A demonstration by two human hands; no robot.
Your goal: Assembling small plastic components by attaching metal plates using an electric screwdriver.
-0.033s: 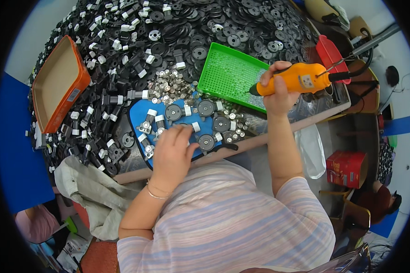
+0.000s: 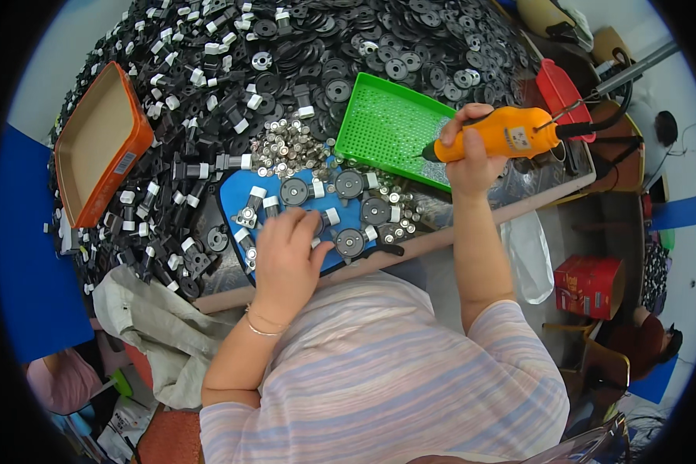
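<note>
My right hand (image 2: 472,151) grips an orange electric screwdriver (image 2: 510,135), its dark tip pointing left over the green perforated tray (image 2: 348,124). Low over a blue mat (image 2: 236,185) is my left hand (image 2: 286,247), thumb held away from the bent fingers; its fingertips partly hide the small parts below. On the mat lie several black-and-white pieces. Some carry round black discs, such as the disc piece (image 2: 349,184); others, such as the bare black-and-white piece (image 2: 254,203), show a small metal fitting instead. Small silver metal fittings (image 2: 290,147) are heaped at the mat's far edge.
Black discs (image 2: 394,69) and black-and-white pieces (image 2: 201,77) pile up across the table's far side. An orange tray (image 2: 100,147) rests on the left of the pile, a red tray (image 2: 564,93) at the right. The table's pale edge (image 2: 510,205) runs before me. Another person sits at far right.
My left hand has shifted slightly left and toward me, uncovering more of a disc piece beside it. The right hand and screwdriver have hardly moved.
</note>
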